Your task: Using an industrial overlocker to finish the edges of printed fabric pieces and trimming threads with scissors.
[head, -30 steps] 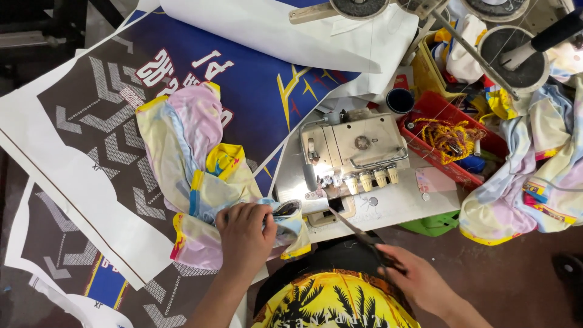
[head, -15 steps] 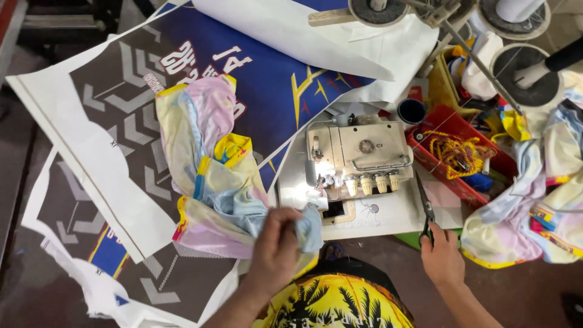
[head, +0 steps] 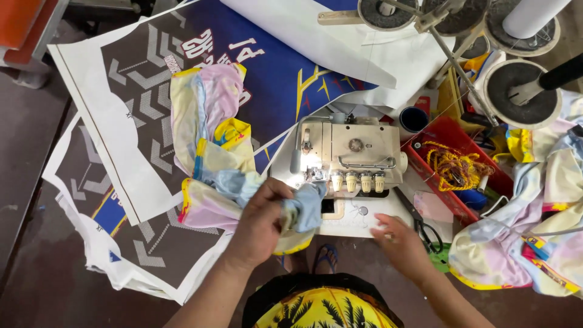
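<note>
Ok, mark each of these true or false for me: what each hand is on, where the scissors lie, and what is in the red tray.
1. The left hand grips the pastel multicoloured fabric garment. True.
2. The right hand holds the black-handled scissors. False: the scissors lie on the white machine table just beside that hand, which is empty with its fingers spread.
3. The cream overlock sewing machine stands between the garment and the red plastic tray. True.
4. The red tray holds folded blue cloth. False: a tangle of yellow cord lies in it.
5. Printed banner sheets lie under the garment. True.
</note>
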